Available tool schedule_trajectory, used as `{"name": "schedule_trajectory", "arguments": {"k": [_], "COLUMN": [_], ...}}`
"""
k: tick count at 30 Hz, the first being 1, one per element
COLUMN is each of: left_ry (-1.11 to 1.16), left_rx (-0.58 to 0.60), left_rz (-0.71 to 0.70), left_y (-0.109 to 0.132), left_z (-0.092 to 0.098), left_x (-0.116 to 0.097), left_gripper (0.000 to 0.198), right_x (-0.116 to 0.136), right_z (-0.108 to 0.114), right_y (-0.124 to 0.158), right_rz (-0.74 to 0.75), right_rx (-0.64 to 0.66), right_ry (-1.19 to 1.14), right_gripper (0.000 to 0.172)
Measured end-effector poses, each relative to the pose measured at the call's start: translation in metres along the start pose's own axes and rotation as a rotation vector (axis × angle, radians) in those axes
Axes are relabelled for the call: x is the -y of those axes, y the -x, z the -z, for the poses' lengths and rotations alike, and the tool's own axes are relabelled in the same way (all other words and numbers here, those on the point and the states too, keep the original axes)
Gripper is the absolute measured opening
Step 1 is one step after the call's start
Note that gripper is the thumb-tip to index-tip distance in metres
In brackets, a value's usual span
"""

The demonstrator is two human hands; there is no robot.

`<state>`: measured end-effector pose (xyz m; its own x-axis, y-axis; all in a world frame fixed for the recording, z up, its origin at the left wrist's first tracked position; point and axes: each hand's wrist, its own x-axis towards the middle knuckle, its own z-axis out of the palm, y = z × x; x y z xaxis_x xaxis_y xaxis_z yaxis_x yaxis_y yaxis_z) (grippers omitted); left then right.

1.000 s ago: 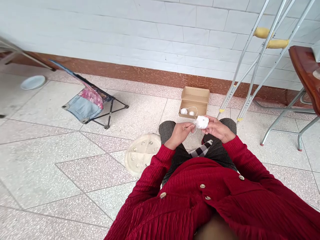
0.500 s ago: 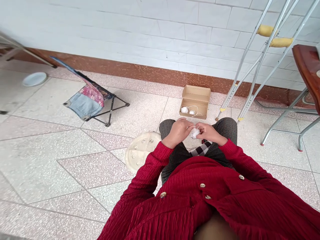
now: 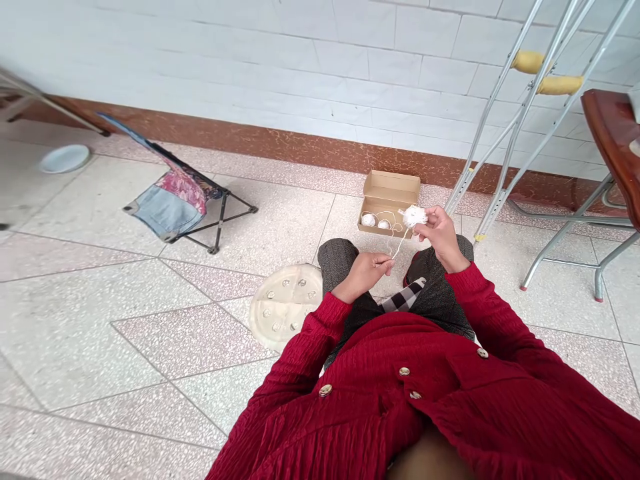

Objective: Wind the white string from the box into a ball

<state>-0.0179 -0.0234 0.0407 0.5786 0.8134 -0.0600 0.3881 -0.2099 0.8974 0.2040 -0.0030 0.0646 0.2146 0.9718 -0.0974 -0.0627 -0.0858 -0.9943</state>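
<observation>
A white bundle of yarn (image 3: pixel 415 216) is pinched between the thumb and fingers of my right hand (image 3: pixel 440 233), raised over my right knee near the box. My left hand (image 3: pixel 369 272), lower and to the left, is closed on a strand of yarn (image 3: pixel 401 244) that runs up to the bundle. Beyond my knees an open cardboard box (image 3: pixel 388 230) stands on the floor. Inside it lie two small white balls of yarn, one at the left (image 3: pixel 369 219) and one in the middle (image 3: pixel 384 225), with loose strands about them.
A round cream-coloured cover with holes (image 3: pixel 260 313) lies on the floor by my left leg. A folding stool (image 3: pixel 173 207) stands farther left, near a pale round dish (image 3: pixel 65 159). Crutches (image 3: pixel 515 133) lean on the wall at right, beside a brown chair (image 3: pixel 610 133).
My hands, close together around the yarn before, have parted. The right one has moved up and right with the bundle; the left is slightly lower, and a strand stretches between them.
</observation>
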Motion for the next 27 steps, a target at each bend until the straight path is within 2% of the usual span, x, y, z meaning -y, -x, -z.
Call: {"name": "schedule_trajectory", "arguments": {"k": [1,3,5,7,8,10,12,14,20,24,27], "left_ry": [-0.029,-0.11,-0.226,-0.343,-0.389,-0.434,-0.411,-0.324,0.065,0.124,0.126], "left_rx": [0.009,0.003,-0.027,-0.051,-0.063,-0.092,-0.121,-0.137,-0.189,-0.193,-0.16], "left_rz": [-0.009,-0.055,-0.123,-0.184,-0.203,-0.222,-0.219,-0.204,-0.05,-0.018,-0.01], "left_y": [0.001,0.002,0.0,-0.005,-0.008,-0.015,-0.022,-0.027,-0.035,-0.03,-0.02], "left_z": [0.001,0.005,0.011,0.019,0.024,0.034,0.044,0.049,0.036,0.026,0.022], "left_x": [-0.002,-0.008,-0.013,-0.017,-0.017,-0.017,-0.016,-0.014,-0.002,0.009,0.012], "left_gripper": [0.04,0.041,0.039,0.033,0.03,0.027,0.027,0.028,0.031,0.038,0.043], "right_x": [-0.004,-0.015,-0.028,-0.039,-0.043,-0.045,-0.039,-0.027,0.01,0.021,0.027], "right_z": [0.0,0.0,-0.004,-0.01,-0.013,-0.018,-0.02,-0.019,-0.018,-0.023,-0.024], "right_y": [-0.004,-0.006,0.0,0.012,0.018,0.029,0.035,0.036,0.035,0.036,0.029], "right_rz": [0.077,0.162,0.161,0.108,0.063,-0.075,-0.217,-0.294,-0.267,-0.238,-0.222], "right_rx": [-0.032,-0.004,0.098,0.216,0.274,0.393,0.481,0.523,0.526,0.511,0.431], "right_ry": [0.106,0.35,0.572,0.661,0.619,0.391,0.124,-0.042,-0.215,-0.236,-0.207], "right_gripper": [0.044,0.038,0.032,0.031,0.032,0.036,0.04,0.043,0.046,0.058,0.053]}}
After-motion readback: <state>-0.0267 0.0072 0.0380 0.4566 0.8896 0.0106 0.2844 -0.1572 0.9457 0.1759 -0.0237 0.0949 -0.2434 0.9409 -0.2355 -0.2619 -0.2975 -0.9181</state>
